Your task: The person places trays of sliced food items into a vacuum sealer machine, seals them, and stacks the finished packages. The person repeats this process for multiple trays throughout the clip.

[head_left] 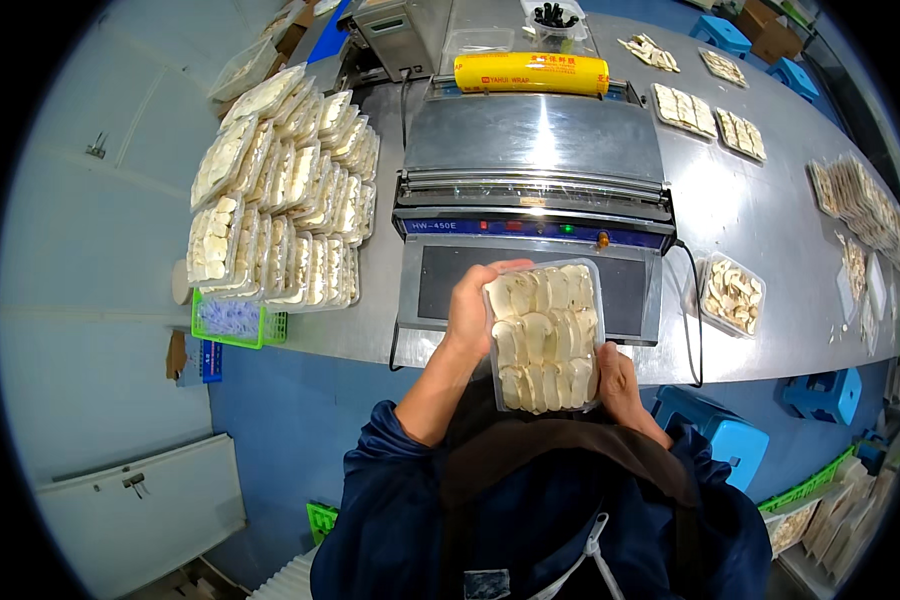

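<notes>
Left forearm: rises from the lower middle of the frame, slanting up and to the right, the dark blue sleeve [398, 440] bunched near the elbow.
Left hand: at the left edge of the held tray [599, 310], some fingers reaching behind its upper edge; the left hand [473, 308] is closed around that side, gripping it.
Held tray: near the middle of the frame, clear, tilted to face the camera, overlapping the dark plate [448, 283] of the wrapping machine [530, 228] in view; pale mushroom slices [537, 335] fill it in three rows.
Right hand: low on the tray's right edge, thumb lying along the side; the right hand [622, 382] grips there, its other fingers mostly hidden.
Right forearm: short in view, angling up and to the left out of its sleeve.
Stacked trays: at upper left, many clear trays [288, 195] leaning together in tiers, filled with pale slices.
Green basket: below that stack, a green basket [232, 342] with bluish clear plastic pieces [228, 318] inside.
Bowl: at the top edge, a light bowl [560, 33] of dark objects [555, 14], too small to identify.
Loose-filled tray: right of the machine, a clear tray [708, 302] of jumbled slices [734, 292].
Upper-right trays: two side by side [684, 110], slices in rows.
Far-right trays: a leaning row [855, 203], packed closely.
</notes>
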A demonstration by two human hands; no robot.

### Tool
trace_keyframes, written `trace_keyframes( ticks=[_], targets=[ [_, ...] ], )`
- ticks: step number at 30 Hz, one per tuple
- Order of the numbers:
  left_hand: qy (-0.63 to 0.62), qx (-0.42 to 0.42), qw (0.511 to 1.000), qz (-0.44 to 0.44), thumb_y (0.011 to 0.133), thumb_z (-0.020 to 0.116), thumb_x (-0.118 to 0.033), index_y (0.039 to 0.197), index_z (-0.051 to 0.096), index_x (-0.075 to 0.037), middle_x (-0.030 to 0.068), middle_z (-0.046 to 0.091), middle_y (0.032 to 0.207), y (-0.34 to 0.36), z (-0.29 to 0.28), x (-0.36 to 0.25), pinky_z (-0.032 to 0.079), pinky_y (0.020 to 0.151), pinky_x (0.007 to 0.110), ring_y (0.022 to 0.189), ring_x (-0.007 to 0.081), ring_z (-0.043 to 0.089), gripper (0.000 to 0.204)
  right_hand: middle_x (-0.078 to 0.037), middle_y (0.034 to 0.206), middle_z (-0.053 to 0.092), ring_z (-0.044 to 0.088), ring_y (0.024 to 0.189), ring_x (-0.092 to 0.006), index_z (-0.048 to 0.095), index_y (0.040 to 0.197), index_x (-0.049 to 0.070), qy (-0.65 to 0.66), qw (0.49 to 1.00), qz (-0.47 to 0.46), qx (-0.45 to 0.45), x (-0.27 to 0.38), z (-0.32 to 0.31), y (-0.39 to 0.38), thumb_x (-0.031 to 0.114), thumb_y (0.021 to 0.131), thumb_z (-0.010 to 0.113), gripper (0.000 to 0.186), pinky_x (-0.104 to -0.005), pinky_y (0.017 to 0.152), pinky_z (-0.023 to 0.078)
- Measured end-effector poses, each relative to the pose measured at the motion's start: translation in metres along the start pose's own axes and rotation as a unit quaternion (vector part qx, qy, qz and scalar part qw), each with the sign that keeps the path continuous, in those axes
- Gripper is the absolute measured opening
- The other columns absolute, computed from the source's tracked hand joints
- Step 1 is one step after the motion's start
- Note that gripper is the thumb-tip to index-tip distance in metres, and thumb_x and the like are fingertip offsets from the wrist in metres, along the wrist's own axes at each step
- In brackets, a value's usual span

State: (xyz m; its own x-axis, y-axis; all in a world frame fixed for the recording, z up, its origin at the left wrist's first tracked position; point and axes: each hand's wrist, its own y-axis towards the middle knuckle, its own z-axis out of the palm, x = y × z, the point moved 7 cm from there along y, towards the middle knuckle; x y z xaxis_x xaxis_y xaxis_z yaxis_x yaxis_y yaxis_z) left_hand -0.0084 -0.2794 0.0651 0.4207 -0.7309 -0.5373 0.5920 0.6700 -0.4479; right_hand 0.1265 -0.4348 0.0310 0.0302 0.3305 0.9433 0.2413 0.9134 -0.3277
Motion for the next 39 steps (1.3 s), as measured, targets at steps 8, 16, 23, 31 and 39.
trace_keyframes(
  ticks=[8,16,23,31,39],
  targets=[
    [0.023,-0.048,0.996,0.075,0.083,0.044,-0.015,0.102,0.056,0.005,0.0157,0.062,0.094,0.014,-0.023,-0.008,0.048,0.082,0.037,0.088,0.0252,0.060,0.030,-0.003,0.069,0.056,0.047,0.065,-0.0074,0.058,0.078,-0.003,0.071,0.996,-0.031,-0.048,0.015,0.010,0.006,0.040,0.097,0.032,0.053,-0.0252,0.057,0.041],
    [0.094,0.098,0.988,0.076,0.094,0.043,-0.027,0.126,0.039,0.000,0.0108,0.049,0.123,-0.016,-0.016,-0.014,0.042,0.093,0.035,0.112,0.0207,0.049,0.042,-0.005,0.058,0.051,0.042,0.059,-0.0078,0.056,0.070,-0.006,-0.029,0.984,-0.113,-0.132,0.049,-0.016,0.088,0.034,0.095,0.042,0.049,-0.0292,0.054,0.039],
    [0.129,0.060,0.988,0.066,0.087,0.057,-0.011,0.125,0.042,0.003,0.0114,0.054,0.118,-0.073,-0.048,0.011,0.041,0.095,0.035,0.107,0.0207,0.053,0.043,-0.021,0.059,0.052,0.051,0.053,-0.0172,0.060,0.076,-0.004,-0.247,0.946,-0.176,-0.118,0.088,0.025,0.097,0.032,0.090,0.048,0.041,-0.0357,0.055,0.042],
    [0.058,-0.118,0.954,0.268,0.084,0.056,-0.006,0.118,0.045,0.005,0.0162,0.055,0.113,-0.131,-0.079,-0.185,0.052,0.083,0.031,0.102,0.0244,0.057,0.037,-0.001,0.045,0.043,0.042,0.042,-0.0080,0.055,0.064,0.000,-0.102,0.983,-0.131,-0.073,0.069,0.049,0.127,0.043,0.093,0.042,0.053,-0.0248,0.041,0.031],
    [0.101,-0.208,0.914,0.333,0.084,0.055,-0.003,0.099,0.051,0.007,0.0147,0.056,0.092,-0.018,-0.082,-0.423,0.057,0.066,0.024,0.080,0.0227,0.061,0.018,-0.003,0.040,0.043,0.042,0.034,-0.0097,0.055,0.066,-0.001,-0.071,0.992,-0.031,-0.096,0.040,0.040,0.105,0.044,0.093,0.038,0.056,-0.0247,0.035,0.030]
  ],
)
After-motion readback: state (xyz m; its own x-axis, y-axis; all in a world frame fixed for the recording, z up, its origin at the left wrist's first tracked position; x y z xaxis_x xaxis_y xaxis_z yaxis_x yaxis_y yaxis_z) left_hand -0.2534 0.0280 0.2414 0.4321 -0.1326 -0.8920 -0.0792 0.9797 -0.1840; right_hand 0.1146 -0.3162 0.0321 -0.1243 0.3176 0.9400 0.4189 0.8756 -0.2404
